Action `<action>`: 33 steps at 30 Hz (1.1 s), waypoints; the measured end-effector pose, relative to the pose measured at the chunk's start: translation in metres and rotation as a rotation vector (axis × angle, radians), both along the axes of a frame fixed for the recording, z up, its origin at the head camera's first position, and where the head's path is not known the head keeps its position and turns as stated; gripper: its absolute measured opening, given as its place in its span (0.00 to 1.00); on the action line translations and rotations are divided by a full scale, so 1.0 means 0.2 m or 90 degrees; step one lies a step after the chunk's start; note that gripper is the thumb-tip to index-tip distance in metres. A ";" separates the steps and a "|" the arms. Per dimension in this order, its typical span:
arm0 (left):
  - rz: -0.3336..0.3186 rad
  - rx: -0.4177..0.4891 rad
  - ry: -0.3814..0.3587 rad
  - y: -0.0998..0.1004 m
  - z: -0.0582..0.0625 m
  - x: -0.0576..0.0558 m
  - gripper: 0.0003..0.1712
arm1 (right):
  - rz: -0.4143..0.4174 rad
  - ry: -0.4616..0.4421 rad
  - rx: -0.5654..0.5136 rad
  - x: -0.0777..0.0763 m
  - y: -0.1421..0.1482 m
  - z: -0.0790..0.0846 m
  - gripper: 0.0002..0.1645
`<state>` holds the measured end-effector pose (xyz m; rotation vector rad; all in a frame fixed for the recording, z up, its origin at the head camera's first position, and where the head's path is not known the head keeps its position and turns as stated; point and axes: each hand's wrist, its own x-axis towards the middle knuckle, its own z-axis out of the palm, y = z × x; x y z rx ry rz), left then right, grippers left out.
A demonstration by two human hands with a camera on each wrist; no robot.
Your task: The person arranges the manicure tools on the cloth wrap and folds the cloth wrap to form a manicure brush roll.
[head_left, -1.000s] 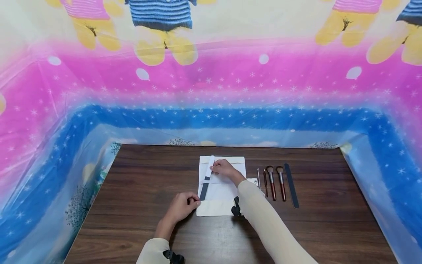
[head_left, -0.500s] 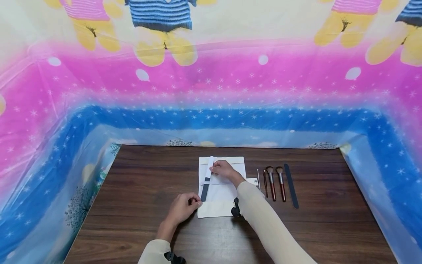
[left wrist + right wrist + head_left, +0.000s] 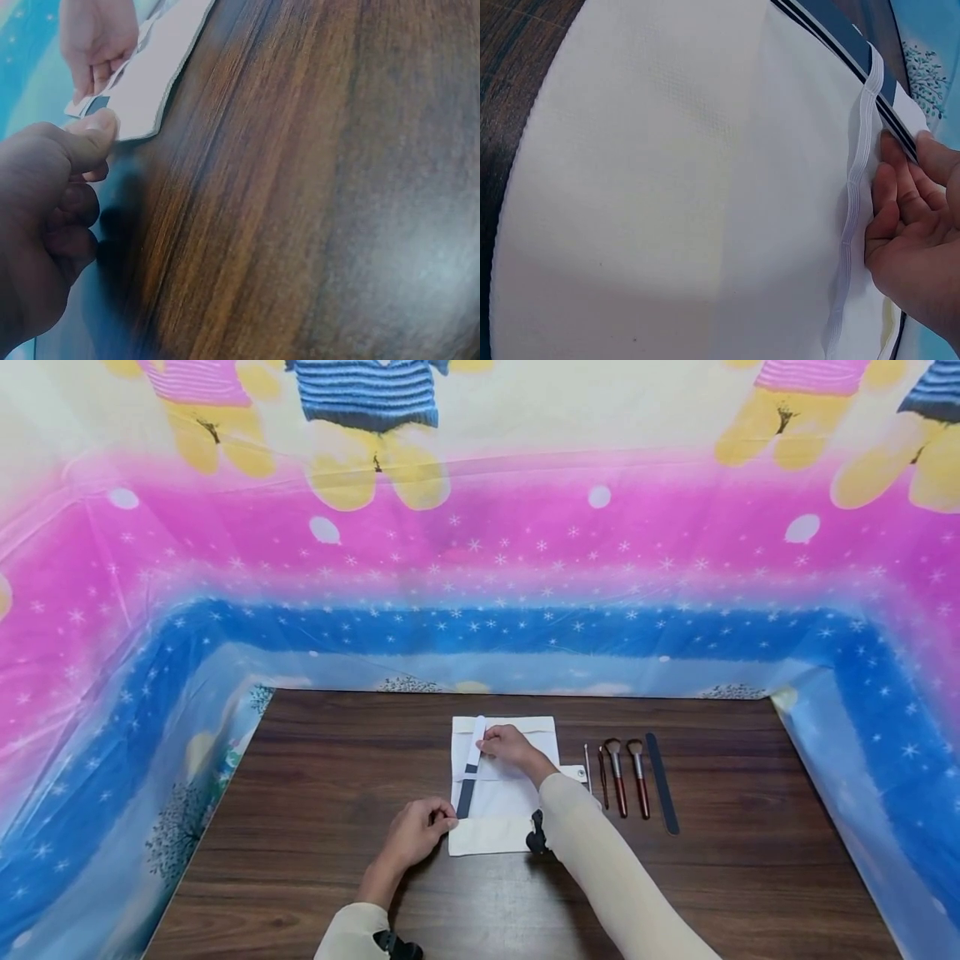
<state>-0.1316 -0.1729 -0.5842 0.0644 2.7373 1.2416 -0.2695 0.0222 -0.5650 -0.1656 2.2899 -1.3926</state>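
A white fabric pouch (image 3: 489,837) lies unfolded, its near edge folded up as a pocket. Along its left side runs a flat nail buffer (image 3: 467,795), white at the far end and dark grey below. It passes under a white elastic band (image 3: 845,195), and its lower end meets the pocket's edge. My right hand (image 3: 512,745) pinches the buffer's white part between thumb and fingers. At the pocket's left corner, my left hand (image 3: 412,829) pinches the pouch edge between thumb and forefinger; in the left wrist view, the thumb (image 3: 96,137) overlaps the corner beside the buffer.
Right of the pouch lie a thin metal tool (image 3: 588,767), a slim brown tool (image 3: 603,777), two makeup brushes (image 3: 618,777) with reddish-brown handles, and a dark nail file (image 3: 662,783). A snap tab (image 3: 576,772) sticks out from the pouch. Printed cloth surrounds the wooden table (image 3: 315,760).
The pouch has shifted very slightly toward me with the buffer. Both hands keep the same holds and have barely moved.
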 end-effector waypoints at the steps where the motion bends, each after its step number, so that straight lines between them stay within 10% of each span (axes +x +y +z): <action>1: 0.001 0.003 0.002 0.00 0.00 0.00 0.08 | 0.007 0.004 0.000 0.00 0.00 0.00 0.12; 22: 0.010 0.014 0.035 0.00 -0.03 0.00 0.08 | 0.230 0.054 0.022 0.00 0.07 0.05 0.14; 33: 0.021 0.014 0.048 -0.01 -0.02 -0.01 0.08 | 0.175 0.077 0.093 0.00 0.05 0.00 0.13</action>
